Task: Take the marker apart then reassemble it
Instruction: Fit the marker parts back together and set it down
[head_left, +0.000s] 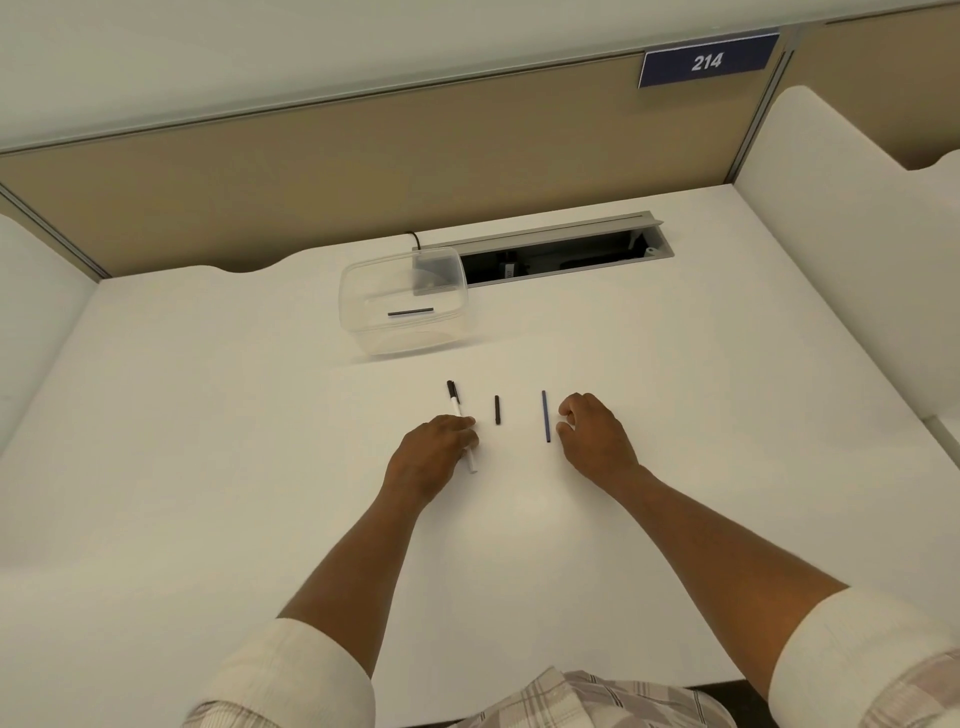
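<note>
The marker lies in pieces on the white desk. Its white barrel with a black cap end (458, 413) points away from me, and my left hand (434, 457) covers its middle, fingers curled over it. A short black piece (497, 410) lies alone to the right of the barrel. Further right is a thin dark blue rod (545, 417), lying lengthwise. My right hand (595, 439) sits just right of the rod with fingers loosely curled toward it, holding nothing.
A clear plastic container (402, 304) stands behind the parts with a dark stick (410, 313) inside. Behind it is an open cable tray slot (561, 257) in the desk. Beige partition panels and white dividers enclose the desk.
</note>
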